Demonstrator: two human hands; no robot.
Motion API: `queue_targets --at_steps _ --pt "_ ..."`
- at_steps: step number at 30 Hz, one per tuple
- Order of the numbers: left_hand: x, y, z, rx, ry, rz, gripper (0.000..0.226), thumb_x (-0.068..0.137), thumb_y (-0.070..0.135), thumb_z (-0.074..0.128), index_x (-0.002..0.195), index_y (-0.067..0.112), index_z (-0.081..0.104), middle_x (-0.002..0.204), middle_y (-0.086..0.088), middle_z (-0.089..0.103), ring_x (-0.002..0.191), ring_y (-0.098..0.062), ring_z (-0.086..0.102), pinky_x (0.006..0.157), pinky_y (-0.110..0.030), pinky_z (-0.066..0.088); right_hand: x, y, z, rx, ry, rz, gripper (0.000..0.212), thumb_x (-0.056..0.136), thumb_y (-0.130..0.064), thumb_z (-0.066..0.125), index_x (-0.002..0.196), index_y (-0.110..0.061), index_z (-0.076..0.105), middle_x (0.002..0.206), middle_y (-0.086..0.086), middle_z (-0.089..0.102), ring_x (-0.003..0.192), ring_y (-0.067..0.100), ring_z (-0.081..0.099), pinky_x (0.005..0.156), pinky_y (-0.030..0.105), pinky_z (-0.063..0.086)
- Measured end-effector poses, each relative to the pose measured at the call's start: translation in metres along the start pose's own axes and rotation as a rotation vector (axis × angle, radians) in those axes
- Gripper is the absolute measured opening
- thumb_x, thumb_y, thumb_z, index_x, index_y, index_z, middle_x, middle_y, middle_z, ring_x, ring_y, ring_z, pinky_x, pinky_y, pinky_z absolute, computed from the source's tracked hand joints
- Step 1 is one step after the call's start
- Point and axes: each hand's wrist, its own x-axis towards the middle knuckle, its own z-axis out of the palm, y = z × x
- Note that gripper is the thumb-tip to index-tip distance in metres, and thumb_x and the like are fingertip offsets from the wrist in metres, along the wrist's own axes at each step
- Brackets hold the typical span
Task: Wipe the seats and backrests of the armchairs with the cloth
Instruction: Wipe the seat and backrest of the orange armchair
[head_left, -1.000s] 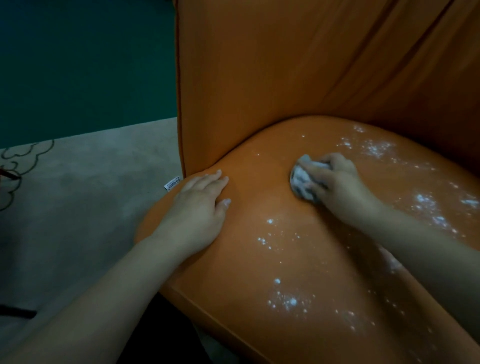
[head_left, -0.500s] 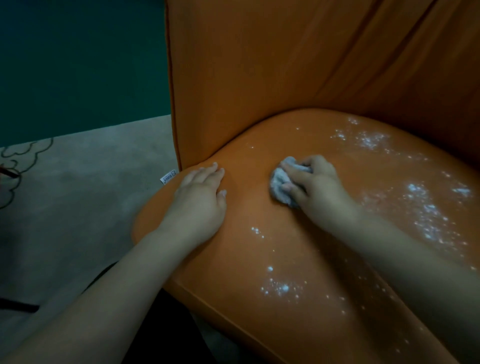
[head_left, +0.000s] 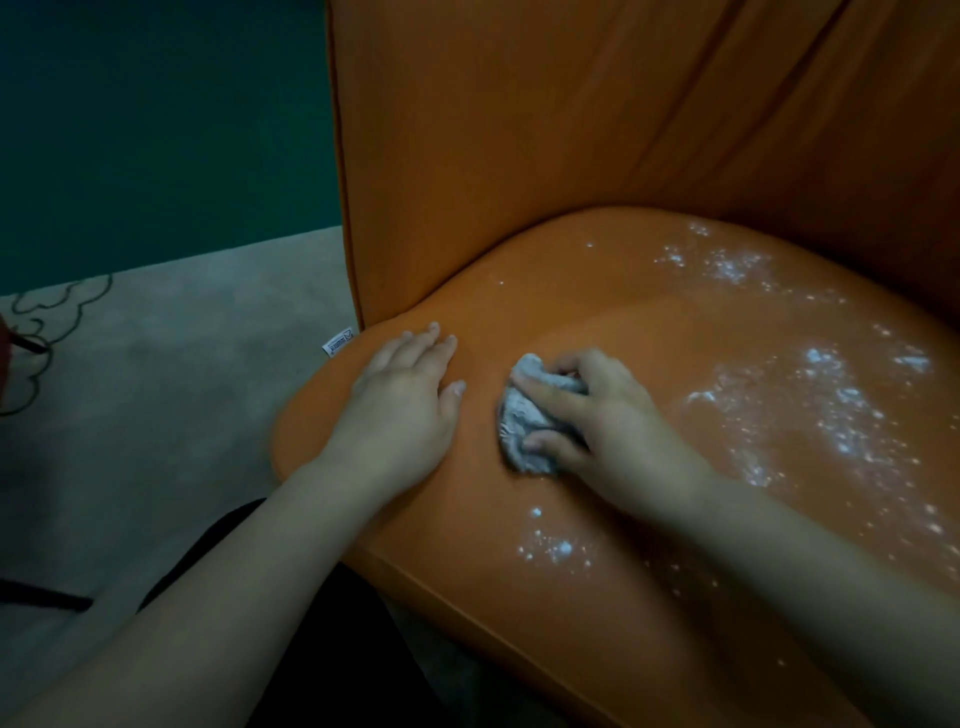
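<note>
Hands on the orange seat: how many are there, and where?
2. The left hand rests flat near the seat's left edge; the right hand beside it grips the crumpled cloth. None seems hidden.

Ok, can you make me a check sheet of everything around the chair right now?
Surface: orange seat cushion, white specks scattered over its right side and near the front edge.
Job's things: grey cloth bunched up on the seat; orange backrest creased, no specks seen on it.
Clutter: small white label sticking out at the seat's left edge.
Hands: left hand flat on the seat; right hand grips the cloth.
Cables: a thin dark line on the floor, cannot tell what it is.
Surroundings: pale rug with dark swirl outlines; dark green wall.
</note>
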Motion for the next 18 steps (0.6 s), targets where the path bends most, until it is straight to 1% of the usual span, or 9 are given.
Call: queue_targets --at_steps 2,5,7,9,11,12,14,16,18 --pt "-0.002 -0.001 0.0 0.003 -0.018 0.002 0.054 0.1 0.038 0.038 0.151 0.024 0.027 0.159 0.005 0.019 0.146 -0.019 0.012 0.119 -0.04 0.014 -0.003 0.015 -0.009 0.018 0.025 0.071 0.054 0.085 -0.049 0.056 0.135 -0.03 0.052 0.121 0.002 0.043 0.112 0.019 0.039 0.094 0.027 0.031" --pt "-0.003 0.001 0.001 0.006 -0.02 -0.004 0.053 0.1 0.037 0.037 0.151 0.024 0.027 0.159 0.004 0.018 0.146 -0.019 0.012 0.119 -0.041 0.014 0.012 0.022 -0.013 0.118 0.172 0.256 0.034 0.09 -0.033 0.061 0.121 -0.022 0.065 0.108 0.006 0.047 0.103 0.022 0.047 0.084 0.019 0.03" --pt "-0.003 0.002 0.002 0.008 -0.006 -0.005 0.053 0.1 0.036 0.038 0.151 0.023 0.027 0.159 0.004 0.019 0.146 -0.019 0.013 0.119 -0.038 0.013 0.02 0.004 -0.004 0.153 0.179 0.252 0.028 0.091 -0.033 0.059 0.115 -0.022 0.069 0.103 0.007 0.048 0.099 0.022 0.049 0.081 0.017 0.029" --pt "-0.003 0.001 0.002 0.014 -0.001 0.004 0.053 0.1 0.035 0.04 0.151 0.022 0.028 0.159 0.003 0.02 0.146 -0.019 0.014 0.119 -0.035 0.011 0.011 -0.017 0.008 0.162 0.149 0.153 0.032 0.091 -0.038 0.058 0.119 -0.024 0.066 0.107 0.007 0.049 0.101 0.022 0.049 0.088 0.021 0.033" --pt "-0.004 -0.002 0.001 0.015 -0.009 0.016 0.054 0.1 0.037 0.039 0.151 0.023 0.027 0.159 0.003 0.019 0.146 -0.019 0.013 0.119 -0.035 0.011 -0.009 -0.027 0.015 0.051 0.079 0.034 0.044 0.088 -0.043 0.059 0.127 -0.024 0.06 0.116 0.009 0.049 0.107 0.026 0.046 0.092 0.033 0.038" --pt "-0.005 -0.002 0.001 0.014 -0.015 0.02 0.054 0.1 0.037 0.038 0.151 0.024 0.027 0.159 0.004 0.019 0.146 -0.019 0.013 0.12 -0.035 0.011 -0.016 -0.021 0.014 0.001 0.064 0.014 0.047 0.086 -0.042 0.062 0.129 -0.023 0.059 0.119 0.01 0.049 0.109 0.029 0.046 0.092 0.038 0.039" --pt "-0.006 -0.003 0.001 0.013 -0.019 0.023 0.054 0.1 0.038 0.037 0.151 0.024 0.026 0.16 0.004 0.017 0.146 -0.019 0.012 0.12 -0.034 0.01 -0.016 0.001 0.002 0.012 0.095 0.153 0.047 0.086 -0.035 0.066 0.13 -0.021 0.058 0.12 0.011 0.049 0.11 0.032 0.046 0.095 0.039 0.041" --pt "-0.007 -0.001 0.002 0.015 -0.019 0.015 0.054 0.101 0.037 0.036 0.152 0.024 0.025 0.16 0.004 0.016 0.146 -0.019 0.01 0.119 -0.035 0.009 -0.01 0.017 -0.009 0.056 0.14 0.298 0.048 0.087 -0.034 0.065 0.132 -0.019 0.056 0.119 0.008 0.046 0.112 0.028 0.044 0.098 0.036 0.039" --pt "-0.007 0.001 0.003 0.014 -0.011 0.008 0.054 0.101 0.036 0.036 0.152 0.024 0.024 0.16 0.004 0.016 0.146 -0.019 0.01 0.12 -0.036 0.009 -0.009 0.009 -0.007 0.042 0.143 0.278 0.049 0.086 -0.037 0.065 0.132 -0.021 0.056 0.118 0.007 0.045 0.113 0.026 0.042 0.098 0.032 0.036"
